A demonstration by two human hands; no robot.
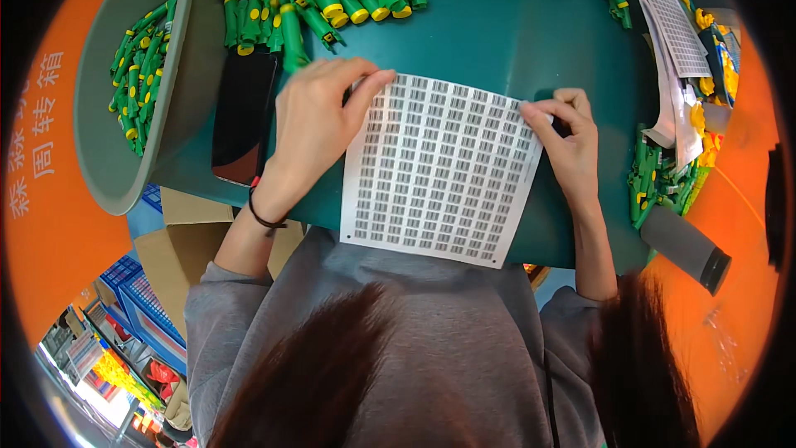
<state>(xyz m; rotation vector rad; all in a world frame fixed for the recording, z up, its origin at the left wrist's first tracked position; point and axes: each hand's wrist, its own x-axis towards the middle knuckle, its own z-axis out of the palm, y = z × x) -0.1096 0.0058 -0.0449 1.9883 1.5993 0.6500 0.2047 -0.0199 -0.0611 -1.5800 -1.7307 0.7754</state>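
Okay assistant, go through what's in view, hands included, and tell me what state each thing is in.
White printed sheet: spread out, held by both upper corners
Left hand: pinching the sheet's upper left corner
Right hand: pinching its upper right corner
Grey-green tub: partly filled with green-and-yellow pieces
Black phone: screen dark
Wristband: worn, left wrist
Dark grey cylinder: standing or lying, unclear

On the desk (473, 41), left: black smartphone (243, 120), screen dark. Lower left: cardboard box (170, 253) near blue plastic crates (155, 319). Right: dark grey cylinder (678, 241), black at one end.
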